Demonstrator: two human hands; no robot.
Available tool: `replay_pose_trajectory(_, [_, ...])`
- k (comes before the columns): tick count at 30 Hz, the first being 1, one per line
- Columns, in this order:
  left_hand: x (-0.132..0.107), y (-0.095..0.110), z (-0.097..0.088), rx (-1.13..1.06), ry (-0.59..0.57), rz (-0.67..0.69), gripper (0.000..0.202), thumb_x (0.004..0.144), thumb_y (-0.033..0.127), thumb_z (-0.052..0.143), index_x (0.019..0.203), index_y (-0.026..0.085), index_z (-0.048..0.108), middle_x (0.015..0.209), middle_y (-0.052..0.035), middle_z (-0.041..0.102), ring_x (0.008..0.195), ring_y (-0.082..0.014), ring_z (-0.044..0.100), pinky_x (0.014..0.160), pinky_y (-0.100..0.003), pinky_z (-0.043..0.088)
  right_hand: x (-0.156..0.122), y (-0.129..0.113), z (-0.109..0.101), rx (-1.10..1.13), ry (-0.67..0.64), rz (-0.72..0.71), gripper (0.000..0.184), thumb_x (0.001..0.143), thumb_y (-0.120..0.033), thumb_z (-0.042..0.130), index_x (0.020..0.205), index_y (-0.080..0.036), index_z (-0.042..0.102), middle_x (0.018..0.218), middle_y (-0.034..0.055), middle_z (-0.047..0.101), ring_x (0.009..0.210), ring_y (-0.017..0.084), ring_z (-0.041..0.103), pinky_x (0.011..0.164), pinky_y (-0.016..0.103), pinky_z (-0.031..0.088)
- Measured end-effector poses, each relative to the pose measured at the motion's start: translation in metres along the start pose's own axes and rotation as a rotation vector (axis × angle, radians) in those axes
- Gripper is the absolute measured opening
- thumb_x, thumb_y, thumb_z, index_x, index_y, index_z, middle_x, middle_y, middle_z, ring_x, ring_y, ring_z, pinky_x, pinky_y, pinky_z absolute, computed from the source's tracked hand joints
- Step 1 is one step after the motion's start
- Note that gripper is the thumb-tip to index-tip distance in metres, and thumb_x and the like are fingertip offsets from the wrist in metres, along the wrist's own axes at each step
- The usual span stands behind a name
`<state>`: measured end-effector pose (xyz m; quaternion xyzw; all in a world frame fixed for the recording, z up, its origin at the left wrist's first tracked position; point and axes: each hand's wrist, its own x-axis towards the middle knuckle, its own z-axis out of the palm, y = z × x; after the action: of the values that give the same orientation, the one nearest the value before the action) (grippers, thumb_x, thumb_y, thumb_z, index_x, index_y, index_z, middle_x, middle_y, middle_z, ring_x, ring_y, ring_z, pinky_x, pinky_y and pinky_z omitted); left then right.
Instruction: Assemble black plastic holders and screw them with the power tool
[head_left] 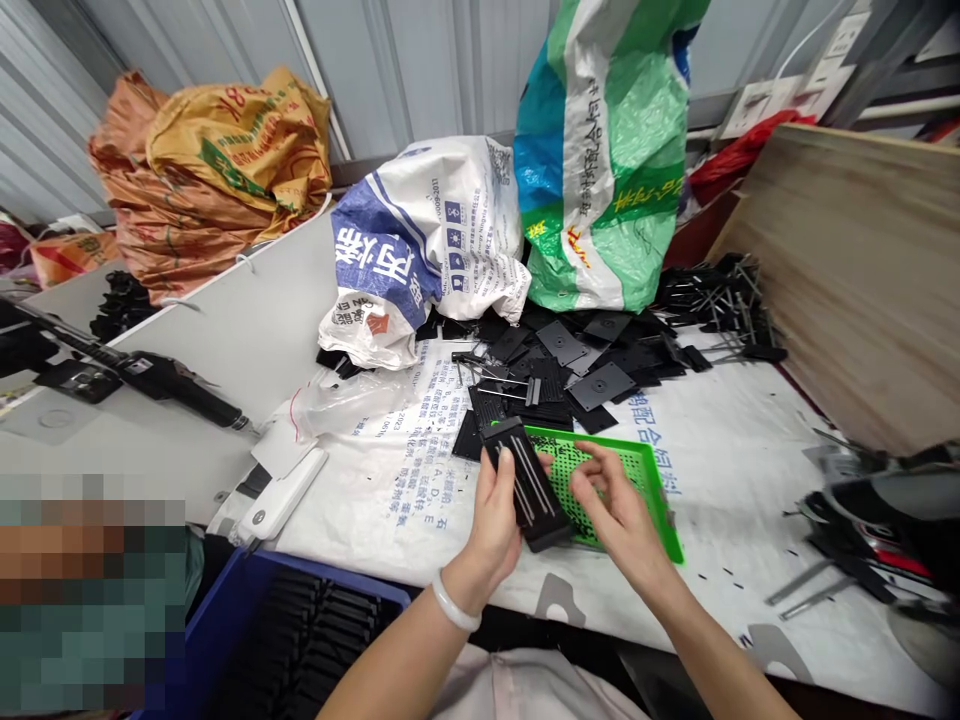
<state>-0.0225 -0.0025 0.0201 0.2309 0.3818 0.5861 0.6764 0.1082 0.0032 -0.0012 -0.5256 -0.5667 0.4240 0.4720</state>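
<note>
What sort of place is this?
Probably a small piecework assembly workshop: a heap of black plastic plates with metal pins, a green perforated tray, and a blue crate of stacked black parts, with woven sacks behind.

Matt black plastic plates [604, 386], green plastic tray [654, 490]

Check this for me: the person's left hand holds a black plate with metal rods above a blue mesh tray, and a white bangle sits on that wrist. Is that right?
Not quite: the mesh tray is green, not blue, as the head view shows. The rest is right: the left hand holds the black plate with metal rods above it, with the white bangle on that wrist.
</note>
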Motion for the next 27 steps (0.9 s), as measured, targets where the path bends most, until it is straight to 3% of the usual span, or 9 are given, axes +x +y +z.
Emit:
replay_pose_trajectory(3, [-0.001, 0.006, -0.001, -0.123, -0.106, 0.062, 0.04, 0.085, 0.025, 0.061, 0.124, 0.022, 0.055, 0.129, -0.0068, 0.062, 0.122, -0.0214, 0.055, 0.103, -0.035, 0.041, 0.001, -0.002, -0.009, 0.05, -0.128, 0.001, 0.036, 0.089, -0.049, 0.057, 0.112, -0.021, 0.056, 0.092, 0.0039, 0.061, 0.083, 0.02, 0.058, 0.073, 0.029, 0.049])
replay_pose_trajectory(5, [0.0, 0.013, -0.011, -0.185, -0.278, -0.04, 0.047, 0.074, 0.014, 0.064, 0.121, 0.02, 0.06, 0.136, -0.0074, 0.058, 0.127, -0.0249, 0.051, 0.106, -0.038, 0.039, 0.01, -0.007, -0.027, 0.066, -0.199, -0.022, 0.032, 0.087, -0.049, 0.061, 0.101, -0.02, 0.061, 0.089, 0.0036, 0.063, 0.083, 0.02, 0.058, 0.072, 0.029, 0.047])
replay_pose_trajectory(6, [0.002, 0.017, -0.018, -0.203, -0.355, -0.135, 0.046, 0.073, 0.016, 0.064, 0.119, 0.018, 0.061, 0.134, -0.0098, 0.059, 0.124, -0.0271, 0.054, 0.103, -0.04, 0.042, 0.016, -0.01, -0.037, 0.048, -0.257, -0.039, 0.031, 0.085, -0.048, 0.063, 0.098, -0.02, 0.062, 0.087, 0.0032, 0.063, 0.081, 0.02, 0.058, 0.07, 0.028, 0.047])
replay_pose_trajectory(10, [0.011, 0.024, -0.04, -0.047, -0.602, -0.642, 0.053, 0.087, 0.049, 0.053, 0.124, 0.01, 0.058, 0.108, -0.0189, 0.07, 0.087, -0.028, 0.071, 0.073, -0.039, 0.056, 0.032, -0.025, -0.069, -0.195, -0.74, -0.102, 0.028, 0.085, -0.044, 0.065, 0.097, -0.02, 0.068, 0.082, 0.0021, 0.065, 0.077, 0.019, 0.058, 0.068, 0.028, 0.045])
replay_pose_trajectory(12, [0.01, 0.018, -0.043, 0.101, -0.684, -0.704, 0.053, 0.087, 0.048, 0.058, 0.124, 0.011, 0.056, 0.103, -0.019, 0.07, 0.077, -0.0257, 0.072, 0.065, -0.036, 0.056, 0.032, -0.029, -0.07, -0.325, -0.73, -0.127, 0.03, 0.084, -0.042, 0.065, 0.106, -0.021, 0.066, 0.086, 0.0024, 0.065, 0.078, 0.019, 0.059, 0.068, 0.028, 0.046])
replay_pose_trajectory(16, [-0.003, 0.004, -0.035, 0.127, -0.541, -0.499, 0.045, 0.087, 0.038, 0.062, 0.126, 0.019, 0.05, 0.115, -0.016, 0.067, 0.078, -0.0204, 0.072, 0.068, -0.034, 0.058, 0.022, -0.029, -0.059, -0.403, -0.462, -0.113, 0.043, 0.094, -0.042, 0.049, 0.13, -0.02, 0.054, 0.094, 0.0073, 0.066, 0.083, 0.021, 0.062, 0.068, 0.031, 0.051])
replay_pose_trajectory(19, [-0.011, -0.001, -0.028, 0.074, -0.494, -0.505, 0.049, 0.085, 0.035, 0.066, 0.128, 0.023, 0.044, 0.121, -0.0154, 0.065, 0.081, -0.022, 0.072, 0.068, -0.034, 0.058, 0.016, -0.028, -0.054, -0.478, -0.448, -0.234, 0.036, 0.099, -0.036, 0.039, 0.123, -0.022, 0.061, 0.102, 0.0084, 0.069, 0.101, 0.025, 0.062, 0.088, 0.038, 0.05])
replay_pose_trajectory(22, [-0.012, -0.005, -0.021, 0.078, -0.407, -0.574, 0.047, 0.085, 0.041, 0.063, 0.123, 0.019, 0.047, 0.103, -0.0154, 0.072, 0.071, -0.0212, 0.072, 0.062, -0.034, 0.058, 0.015, -0.026, -0.051, -0.523, -0.437, -0.297, 0.035, 0.099, -0.032, 0.038, 0.122, -0.024, 0.063, 0.108, 0.0081, 0.07, 0.111, 0.027, 0.059, 0.096, 0.043, 0.047])
replay_pose_trajectory(27, [-0.012, -0.014, -0.012, 0.147, -0.28, -0.506, 0.054, 0.085, 0.061, 0.053, 0.104, 0.011, 0.058, 0.079, -0.0112, 0.071, 0.053, -0.016, 0.065, 0.051, -0.03, 0.055, 0.012, -0.011, -0.049, -0.496, -0.37, -0.281, 0.036, 0.098, -0.033, 0.041, 0.123, -0.025, 0.065, 0.111, 0.0089, 0.07, 0.113, 0.03, 0.06, 0.095, 0.048, 0.049])
